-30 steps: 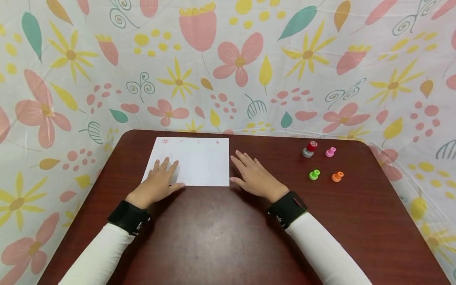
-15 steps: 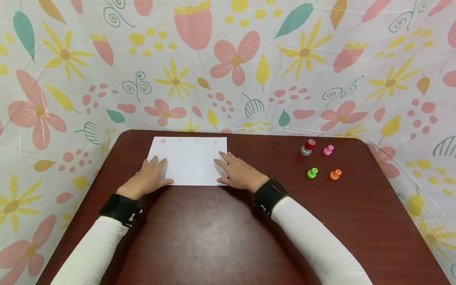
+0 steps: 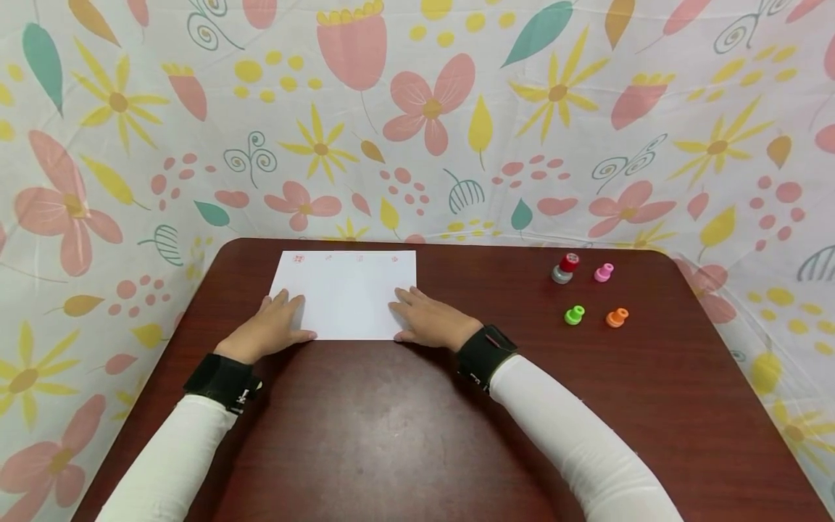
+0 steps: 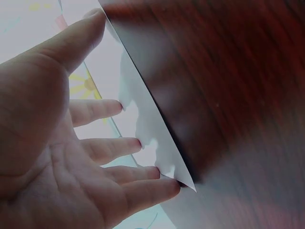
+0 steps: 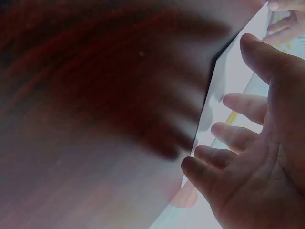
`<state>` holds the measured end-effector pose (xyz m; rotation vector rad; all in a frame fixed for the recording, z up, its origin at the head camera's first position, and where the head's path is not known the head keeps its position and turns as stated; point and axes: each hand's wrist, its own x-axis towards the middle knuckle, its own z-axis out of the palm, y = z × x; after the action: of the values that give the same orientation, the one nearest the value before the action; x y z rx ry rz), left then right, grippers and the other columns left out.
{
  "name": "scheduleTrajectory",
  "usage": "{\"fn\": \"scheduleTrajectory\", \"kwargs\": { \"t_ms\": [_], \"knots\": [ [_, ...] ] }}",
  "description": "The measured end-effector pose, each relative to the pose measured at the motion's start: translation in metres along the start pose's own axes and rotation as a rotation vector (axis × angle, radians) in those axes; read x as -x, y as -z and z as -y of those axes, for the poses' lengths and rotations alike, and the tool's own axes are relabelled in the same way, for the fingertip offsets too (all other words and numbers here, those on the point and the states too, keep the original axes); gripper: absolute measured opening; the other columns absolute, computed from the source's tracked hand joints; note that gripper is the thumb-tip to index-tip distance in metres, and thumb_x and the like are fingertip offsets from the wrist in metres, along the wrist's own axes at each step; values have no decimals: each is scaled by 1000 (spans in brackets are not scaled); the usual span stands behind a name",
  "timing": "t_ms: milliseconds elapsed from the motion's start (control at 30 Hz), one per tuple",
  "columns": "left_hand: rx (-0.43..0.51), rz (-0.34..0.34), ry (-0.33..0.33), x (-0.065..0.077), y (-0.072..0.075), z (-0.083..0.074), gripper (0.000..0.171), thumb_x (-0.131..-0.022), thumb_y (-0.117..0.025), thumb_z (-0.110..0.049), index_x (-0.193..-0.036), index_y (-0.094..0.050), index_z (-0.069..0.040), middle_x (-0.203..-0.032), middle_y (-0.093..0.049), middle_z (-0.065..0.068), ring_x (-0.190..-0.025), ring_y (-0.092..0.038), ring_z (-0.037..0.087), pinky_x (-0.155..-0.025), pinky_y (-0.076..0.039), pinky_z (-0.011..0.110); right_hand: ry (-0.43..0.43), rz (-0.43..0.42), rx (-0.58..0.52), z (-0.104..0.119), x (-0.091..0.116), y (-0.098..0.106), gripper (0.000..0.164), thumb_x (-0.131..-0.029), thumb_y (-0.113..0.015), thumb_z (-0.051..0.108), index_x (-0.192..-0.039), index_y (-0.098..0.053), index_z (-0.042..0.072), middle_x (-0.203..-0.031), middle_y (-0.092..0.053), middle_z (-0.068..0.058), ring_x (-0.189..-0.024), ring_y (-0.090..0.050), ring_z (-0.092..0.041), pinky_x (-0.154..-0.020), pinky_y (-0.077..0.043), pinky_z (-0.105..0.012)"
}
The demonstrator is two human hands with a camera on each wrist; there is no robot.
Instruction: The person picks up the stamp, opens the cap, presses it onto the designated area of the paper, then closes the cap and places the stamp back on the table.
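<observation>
A white sheet of paper (image 3: 352,297) lies flat on the dark wood table, with several small red stamped marks along its far edge. My left hand (image 3: 266,330) rests at the paper's left side, fingers spread and fingertips on the sheet. On the right side, the fingertips of my right hand (image 3: 435,319) touch the paper near its near right corner. The left wrist view shows the left hand (image 4: 90,143) with its fingers extended to the paper's edge. In the right wrist view the right hand (image 5: 252,129) also has its fingers extended. Neither hand holds anything.
On the table's right side stand a grey stamp with a red top (image 3: 566,268), a pink stamp (image 3: 604,272), a green stamp (image 3: 575,315) and an orange stamp (image 3: 616,317). A floral curtain (image 3: 430,174) hangs behind the table (image 3: 385,435).
My right hand has moved left from beside the paper onto its right edge. The left hand has slid a little left, toward the paper's left edge. The stamps stay in place.
</observation>
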<state>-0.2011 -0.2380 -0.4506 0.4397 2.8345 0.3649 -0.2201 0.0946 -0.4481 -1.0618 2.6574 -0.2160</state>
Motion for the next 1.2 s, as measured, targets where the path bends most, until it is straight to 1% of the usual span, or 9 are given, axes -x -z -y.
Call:
{"fn": "scheduleTrajectory", "kwargs": {
  "t_ms": [167, 400, 667, 900, 1100, 1200],
  "knots": [
    [7, -1, 1, 1, 1, -2, 81, -96, -74, -37, -149, -39, 14, -154, -31, 45, -148, -25, 59, -121, -21, 71, -2, 7, 5, 2, 1, -1, 68, -103, -65, 37, -155, -42, 1, -166, -30, -25, -153, -28, -46, -125, -33, -47],
    [-2, 4, 1, 0, -1, -7, 82, -95, -74, -37, -149, -39, 14, -154, -31, 45, -148, -26, 58, -121, -22, 70, -1, -6, 23, 1, 4, -1, 66, -102, -66, 36, -154, -44, 0, -164, -32, -27, -151, -32, -49, -123, -36, -47],
    [-23, -11, -53, -4, -6, -14, 81, -93, -77, -35, -147, -42, 14, -152, -35, 45, -147, -30, 58, -120, -25, 69, 13, -48, 38, -6, 13, -4, 64, -101, -68, 36, -149, -49, -3, -160, -37, -29, -148, -37, -50, -120, -40, -48],
    [-9, 17, -44, -4, -6, -21, 78, -95, -76, -32, -150, -41, 13, -155, -32, 43, -146, -29, 61, -117, -31, 70, 19, -75, 61, -12, 20, -5, 62, -100, -70, 35, -145, -53, -5, -156, -42, -31, -144, -42, -52, -117, -43, -50],
    [-19, 34, -48, -6, -9, -30, 77, -97, -74, -32, -151, -41, 10, -155, -32, 42, -144, -30, 63, -116, -35, 69, 26, -93, 96, -18, 28, -8, 61, -99, -71, 36, -141, -56, -6, -153, -45, -32, -141, -45, -53, -115, -45, -50],
    [-29, 35, -59, -8, -11, -34, 76, -97, -74, -32, -151, -41, 10, -155, -33, 42, -144, -31, 62, -116, -35, 68, 41, -109, 109, -22, 34, -9, 60, -99, -71, 36, -139, -57, -7, -151, -48, -33, -140, -47, -53, -114, -46, -51]
  ]
}}
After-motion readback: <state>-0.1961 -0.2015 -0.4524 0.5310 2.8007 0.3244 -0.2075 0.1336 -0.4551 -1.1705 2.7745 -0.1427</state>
